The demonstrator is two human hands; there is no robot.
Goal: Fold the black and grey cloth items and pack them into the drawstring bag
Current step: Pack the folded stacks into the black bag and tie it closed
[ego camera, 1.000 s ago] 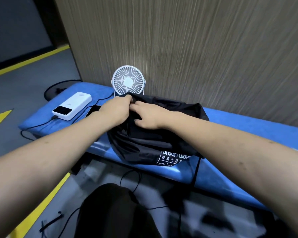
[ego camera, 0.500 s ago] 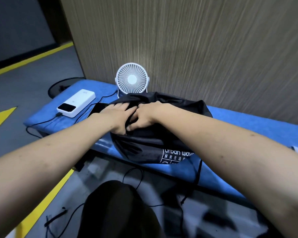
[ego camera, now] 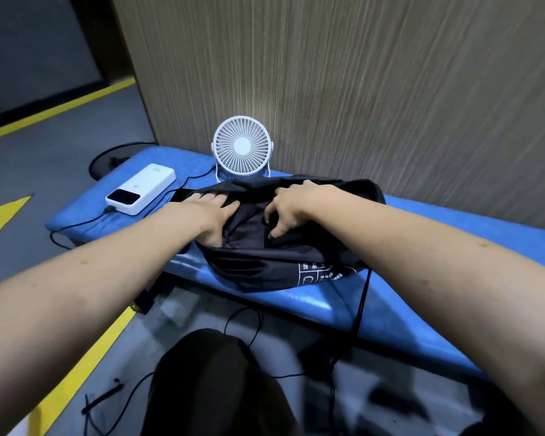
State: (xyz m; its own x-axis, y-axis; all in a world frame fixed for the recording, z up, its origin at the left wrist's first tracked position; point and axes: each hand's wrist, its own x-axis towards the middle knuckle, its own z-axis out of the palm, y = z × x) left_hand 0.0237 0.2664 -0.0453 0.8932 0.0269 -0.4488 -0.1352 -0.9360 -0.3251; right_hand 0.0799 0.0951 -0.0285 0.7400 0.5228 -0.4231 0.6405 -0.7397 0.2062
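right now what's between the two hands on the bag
In the head view, only dark cloth lies between the left hand and right hand, sunk into the open mouth of the drawstring bag.

Both hands — left hand (ego camera: 213,215), right hand (ego camera: 291,206) — in drawstring bag (ego camera: 265,262)

Both arms outstretched, left hand (ego camera: 213,212) flat, right hand (ego camera: 291,207) with fingers curled.

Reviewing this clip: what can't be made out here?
- Head view: what the black bag holds; its own fabric and both hands cover it.
- Left hand: fingertips tucked under the fabric.
- Bag's white print: too small, folded.
- Dark shapes bottom right: blurred.
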